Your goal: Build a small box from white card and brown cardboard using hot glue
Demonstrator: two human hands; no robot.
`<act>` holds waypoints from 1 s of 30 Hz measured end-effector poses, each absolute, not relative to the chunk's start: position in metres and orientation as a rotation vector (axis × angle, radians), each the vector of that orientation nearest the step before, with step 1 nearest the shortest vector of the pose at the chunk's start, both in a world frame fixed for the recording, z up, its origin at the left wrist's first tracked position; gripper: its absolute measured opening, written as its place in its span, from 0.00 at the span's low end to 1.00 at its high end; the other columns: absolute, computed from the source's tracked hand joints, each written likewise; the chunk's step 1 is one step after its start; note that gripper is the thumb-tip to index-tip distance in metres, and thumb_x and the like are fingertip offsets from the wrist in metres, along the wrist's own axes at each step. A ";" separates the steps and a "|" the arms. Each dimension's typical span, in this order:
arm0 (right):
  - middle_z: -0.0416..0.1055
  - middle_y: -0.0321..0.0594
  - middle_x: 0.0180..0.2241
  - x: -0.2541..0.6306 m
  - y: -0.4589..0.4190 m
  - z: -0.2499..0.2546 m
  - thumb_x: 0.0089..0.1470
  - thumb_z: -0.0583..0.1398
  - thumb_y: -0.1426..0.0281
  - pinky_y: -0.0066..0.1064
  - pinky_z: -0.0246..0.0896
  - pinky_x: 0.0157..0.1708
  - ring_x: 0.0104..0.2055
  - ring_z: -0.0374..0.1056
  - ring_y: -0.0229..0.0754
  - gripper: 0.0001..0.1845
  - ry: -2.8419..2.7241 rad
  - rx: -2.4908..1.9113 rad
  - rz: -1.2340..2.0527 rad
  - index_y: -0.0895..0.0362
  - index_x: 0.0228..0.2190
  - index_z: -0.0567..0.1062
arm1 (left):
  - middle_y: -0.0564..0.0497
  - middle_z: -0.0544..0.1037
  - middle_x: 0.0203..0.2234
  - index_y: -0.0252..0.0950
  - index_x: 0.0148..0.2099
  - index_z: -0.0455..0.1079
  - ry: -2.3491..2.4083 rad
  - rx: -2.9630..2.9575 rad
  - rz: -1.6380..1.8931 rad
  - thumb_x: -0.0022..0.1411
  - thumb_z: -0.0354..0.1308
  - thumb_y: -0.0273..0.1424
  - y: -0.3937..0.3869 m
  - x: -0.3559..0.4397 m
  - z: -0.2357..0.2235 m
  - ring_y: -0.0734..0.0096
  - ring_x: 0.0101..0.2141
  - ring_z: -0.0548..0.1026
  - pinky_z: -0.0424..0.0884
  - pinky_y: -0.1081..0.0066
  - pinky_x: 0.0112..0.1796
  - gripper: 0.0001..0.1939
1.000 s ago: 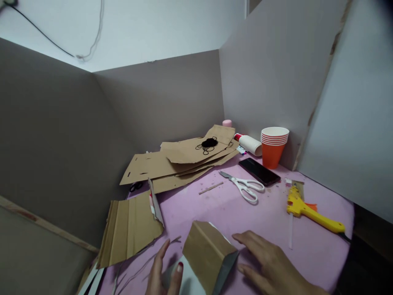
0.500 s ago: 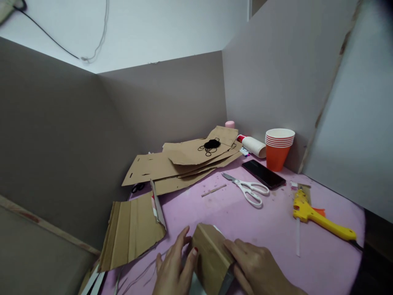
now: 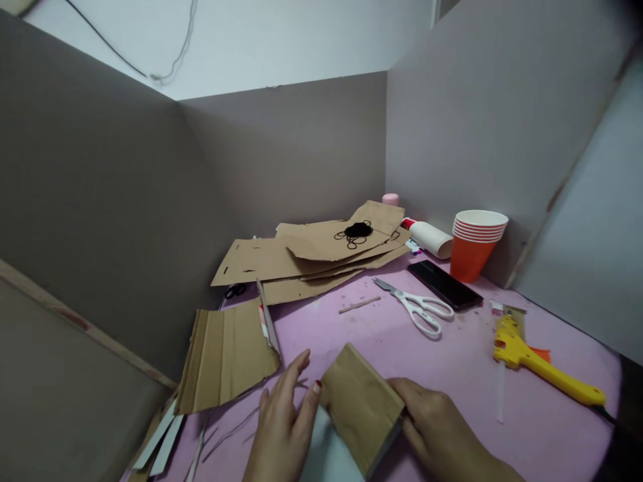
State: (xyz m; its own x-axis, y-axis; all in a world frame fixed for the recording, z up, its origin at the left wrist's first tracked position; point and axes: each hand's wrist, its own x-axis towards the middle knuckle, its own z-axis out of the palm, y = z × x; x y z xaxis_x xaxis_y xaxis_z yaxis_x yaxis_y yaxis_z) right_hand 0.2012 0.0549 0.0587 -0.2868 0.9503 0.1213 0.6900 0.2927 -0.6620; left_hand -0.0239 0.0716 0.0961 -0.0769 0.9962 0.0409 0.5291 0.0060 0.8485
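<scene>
A small brown cardboard piece [image 3: 359, 408], folded like a box and greyish on its lower side, is tilted at the front of the table. My right hand [image 3: 437, 425] grips its right edge, thumb on top and fingers curled beneath. At its left edge, my left hand [image 3: 286, 418] is open with fingers apart; the thumb is close to the cardboard, but whether it touches I cannot tell. A white sheet [image 3: 326, 448] shows under and between them.
White-handled scissors [image 3: 419, 309], a thin strip [image 3: 360, 305] and a phone [image 3: 445, 284] lie beyond my hands. To the right are a yellow glue gun [image 3: 547, 368] and stacked orange cups [image 3: 475, 244]. Cardboard sheets [image 3: 261, 264] with black cord [image 3: 358, 231] fill the back; bent cardboard [image 3: 231, 355] stands left.
The folded cardboard piece has turned, showing more of its broad brown face. My left hand has drawn slightly off its edge, while my right hand keeps its grip. The view has shifted a little.
</scene>
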 end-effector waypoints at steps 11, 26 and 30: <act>0.73 0.37 0.26 0.213 0.057 0.054 0.47 0.47 0.77 0.30 0.62 0.30 0.29 0.71 0.43 0.12 -1.959 -1.471 0.695 0.53 0.30 0.66 | 0.40 0.68 0.52 0.36 0.58 0.61 1.682 1.171 1.225 0.55 0.56 0.45 0.025 -0.031 0.048 0.52 0.53 0.66 0.60 0.57 0.53 0.31; 0.73 0.37 0.25 0.212 0.056 0.049 0.48 0.47 0.73 0.28 0.62 0.29 0.28 0.70 0.42 0.10 -1.926 -1.506 0.673 0.54 0.28 0.67 | 0.45 0.72 0.50 0.40 0.58 0.61 1.260 0.608 1.171 0.55 0.57 0.50 0.030 -0.037 0.058 0.61 0.46 0.72 0.65 0.68 0.45 0.33; 0.73 0.37 0.25 0.214 0.057 0.048 0.50 0.47 0.72 0.28 0.61 0.30 0.29 0.70 0.43 0.10 -1.924 -1.517 0.684 0.54 0.28 0.67 | 0.46 0.77 0.40 0.35 0.56 0.63 1.046 0.374 1.053 0.64 0.49 0.44 0.039 -0.043 0.074 0.67 0.36 0.76 0.70 0.67 0.39 0.23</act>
